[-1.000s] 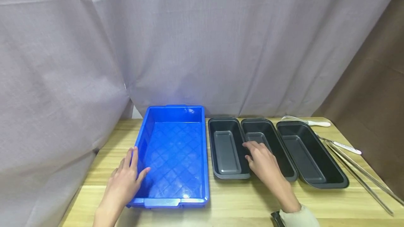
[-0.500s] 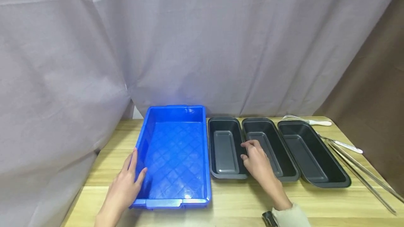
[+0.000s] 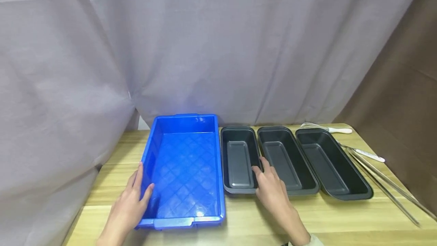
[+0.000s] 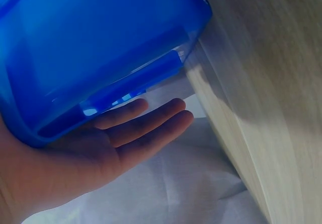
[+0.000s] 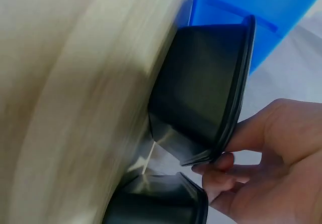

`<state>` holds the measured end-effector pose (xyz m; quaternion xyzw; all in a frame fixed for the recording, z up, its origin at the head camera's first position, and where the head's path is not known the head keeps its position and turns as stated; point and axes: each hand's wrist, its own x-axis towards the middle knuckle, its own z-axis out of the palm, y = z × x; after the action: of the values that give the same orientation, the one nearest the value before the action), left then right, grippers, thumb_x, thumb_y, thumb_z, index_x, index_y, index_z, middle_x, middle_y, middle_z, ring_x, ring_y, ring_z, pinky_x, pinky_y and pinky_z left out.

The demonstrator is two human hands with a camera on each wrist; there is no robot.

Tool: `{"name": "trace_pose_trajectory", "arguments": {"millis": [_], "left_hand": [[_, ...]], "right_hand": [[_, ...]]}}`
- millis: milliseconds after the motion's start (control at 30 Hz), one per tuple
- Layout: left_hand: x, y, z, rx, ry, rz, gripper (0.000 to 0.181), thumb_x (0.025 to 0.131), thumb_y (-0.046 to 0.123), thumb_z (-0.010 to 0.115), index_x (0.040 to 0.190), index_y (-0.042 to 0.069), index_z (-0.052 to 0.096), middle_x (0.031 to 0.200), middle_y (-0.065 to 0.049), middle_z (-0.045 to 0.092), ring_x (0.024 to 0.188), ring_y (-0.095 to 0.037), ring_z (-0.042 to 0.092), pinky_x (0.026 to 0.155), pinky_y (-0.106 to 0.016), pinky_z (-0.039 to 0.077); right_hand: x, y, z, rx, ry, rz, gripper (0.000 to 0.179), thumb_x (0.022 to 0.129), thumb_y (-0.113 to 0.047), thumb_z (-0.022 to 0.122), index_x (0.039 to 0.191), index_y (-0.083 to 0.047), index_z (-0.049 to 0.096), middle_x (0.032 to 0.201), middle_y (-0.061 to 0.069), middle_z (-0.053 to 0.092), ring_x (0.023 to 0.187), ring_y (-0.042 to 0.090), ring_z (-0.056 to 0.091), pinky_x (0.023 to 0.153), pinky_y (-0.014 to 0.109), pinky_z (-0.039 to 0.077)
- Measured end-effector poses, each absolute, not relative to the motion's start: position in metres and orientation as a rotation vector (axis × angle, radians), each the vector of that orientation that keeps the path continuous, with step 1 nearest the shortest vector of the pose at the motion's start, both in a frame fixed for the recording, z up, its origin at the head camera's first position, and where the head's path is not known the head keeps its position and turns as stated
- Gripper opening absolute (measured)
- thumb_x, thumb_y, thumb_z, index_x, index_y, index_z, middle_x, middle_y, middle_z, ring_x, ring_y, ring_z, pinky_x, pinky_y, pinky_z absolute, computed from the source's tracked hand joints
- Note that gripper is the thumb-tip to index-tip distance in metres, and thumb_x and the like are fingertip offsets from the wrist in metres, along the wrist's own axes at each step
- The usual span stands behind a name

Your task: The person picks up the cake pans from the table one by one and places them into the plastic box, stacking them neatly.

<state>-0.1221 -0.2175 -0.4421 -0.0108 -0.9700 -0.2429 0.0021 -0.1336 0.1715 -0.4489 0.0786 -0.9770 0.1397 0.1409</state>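
My fingers (image 5: 217, 181) on the right hand (image 3: 272, 194) are pinching the right rim of the leftmost loaf pan (image 3: 239, 162), closing around it near its near end, with the thumb reaching inside and the others curling under the lip outside. My left hand (image 3: 126, 208) is straddling the left wall of the blue plastic tray (image 3: 184, 174), its fingers lying fairly straight and slightly spread along the outside while the thumb is crossing the rim; it is touching the tray rather than clenching it.

The leftmost pan is sitting on the wooden worktop (image 3: 239, 219), just right of the tray. The middle loaf pan (image 3: 281, 162) is standing just beside it, and the rightmost loaf pan (image 3: 326, 168) is sitting further right. At the far right, a whisk (image 3: 338, 130) is lying behind that pan, a white-handled utensil (image 3: 370, 155) is lying nearer, and long metal tongs (image 3: 392, 185) are stretching towards the near right. A grey curtain (image 3: 211, 48) is hanging behind everything.
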Motion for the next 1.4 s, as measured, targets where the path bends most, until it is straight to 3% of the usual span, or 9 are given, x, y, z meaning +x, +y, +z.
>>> {"name": "trace_pose_trajectory", "arguments": {"millis": [133, 267, 367, 533, 767, 867, 1000, 1100, 1400], "left_hand": [[-0.122, -0.220, -0.442, -0.042, -3.042, -0.762, 0.079, 0.117, 0.036, 0.052, 0.177, 0.007, 0.009, 0.174, -0.030, 0.033, 0.140, -0.064, 0.052, 0.104, -0.081, 0.047], [-0.121, -0.221, -0.443, -0.036, -3.060, -0.779, 0.080, 0.117, 0.037, 0.051, 0.177, 0.008, 0.006, 0.174, -0.031, 0.032, 0.142, -0.065, 0.050, 0.106, -0.081, 0.046], [-0.122, -0.220, -0.443, -0.033, -3.071, -0.796, 0.080, 0.118, 0.038, 0.050, 0.177, 0.009, 0.004, 0.174, -0.032, 0.031, 0.143, -0.065, 0.048, 0.108, -0.081, 0.045], [-0.122, -0.219, -0.442, -0.036, -3.066, -0.805, 0.080, 0.118, 0.037, 0.050, 0.177, 0.010, 0.004, 0.173, -0.032, 0.032, 0.144, -0.065, 0.048, 0.109, -0.081, 0.044], [-0.123, -0.220, -0.443, -0.038, -3.049, -0.815, 0.079, 0.118, 0.037, 0.050, 0.177, 0.009, 0.007, 0.171, -0.033, 0.035, 0.146, -0.064, 0.047, 0.109, -0.081, 0.044], [-0.123, -0.220, -0.443, -0.040, -3.042, -0.817, 0.078, 0.118, 0.037, 0.050, 0.177, 0.009, 0.007, 0.170, -0.033, 0.037, 0.145, -0.064, 0.048, 0.109, -0.081, 0.045], [-0.122, -0.220, -0.443, -0.041, -3.027, -0.821, 0.078, 0.117, 0.036, 0.051, 0.177, 0.009, 0.009, 0.169, -0.033, 0.039, 0.143, -0.064, 0.050, 0.108, -0.081, 0.045], [-0.121, -0.219, -0.444, -0.033, -3.025, -0.826, 0.078, 0.117, 0.035, 0.051, 0.177, 0.009, 0.009, 0.169, -0.033, 0.040, 0.144, -0.064, 0.050, 0.109, -0.081, 0.045], [-0.123, -0.218, -0.444, -0.032, -3.020, -0.816, 0.077, 0.117, 0.033, 0.053, 0.177, 0.007, 0.011, 0.167, -0.034, 0.042, 0.144, -0.063, 0.050, 0.111, -0.079, 0.045]], "right_hand": [[-0.133, 0.171, -0.451, 0.229, -2.833, 0.389, 0.059, 0.071, 0.022, 0.073, 0.128, 0.005, 0.075, 0.158, 0.031, 0.056, 0.076, 0.033, 0.068, 0.044, 0.033, 0.050], [-0.132, 0.178, -0.460, 0.224, -2.912, 0.466, 0.064, 0.077, 0.023, 0.069, 0.138, 0.005, 0.070, 0.168, 0.028, 0.046, 0.048, 0.013, 0.040, 0.039, 0.025, 0.034], [-0.134, 0.187, -0.479, 0.229, -2.940, 0.554, 0.072, 0.078, 0.024, 0.064, 0.147, 0.003, 0.063, 0.179, 0.022, 0.030, 0.049, 0.012, 0.036, 0.040, 0.030, 0.037], [-0.127, 0.185, -0.483, 0.202, -2.918, 0.830, 0.087, 0.078, 0.029, 0.059, 0.161, 0.007, 0.043, 0.180, 0.028, 0.018, 0.083, 0.035, 0.071, 0.072, 0.063, 0.065], [-0.117, 0.179, -0.469, 0.075, -2.743, 1.660, 0.064, 0.108, 0.015, 0.037, 0.170, 0.004, 0.023, 0.168, 0.048, 0.020, 0.057, 0.024, 0.074, 0.056, 0.030, 0.062], [-0.119, 0.185, -0.475, 0.101, -2.675, 1.983, 0.064, 0.113, 0.008, 0.030, 0.174, -0.001, 0.011, 0.141, 0.057, 0.049, 0.065, 0.038, 0.079, 0.065, 0.035, 0.066], [-0.122, 0.192, -0.487, 0.076, -2.477, 2.365, 0.073, 0.113, 0.003, 0.026, 0.178, -0.019, 0.000, 0.162, 0.054, 0.026, 0.090, 0.051, 0.081, 0.071, 0.044, 0.068], [-0.124, 0.192, -0.494, 0.007, -2.317, 2.509, 0.077, 0.113, 0.001, 0.029, 0.178, -0.032, 0.004, 0.181, 0.024, -0.022, 0.098, 0.051, 0.079, 0.073, 0.047, 0.069], [-0.126, 0.193, -0.508, 0.137, -1.913, 2.813, 0.084, 0.110, 0.006, 0.032, 0.178, -0.033, 0.002, 0.181, 0.010, -0.023, 0.147, 0.051, 0.046, 0.105, 0.066, 0.058]]}}
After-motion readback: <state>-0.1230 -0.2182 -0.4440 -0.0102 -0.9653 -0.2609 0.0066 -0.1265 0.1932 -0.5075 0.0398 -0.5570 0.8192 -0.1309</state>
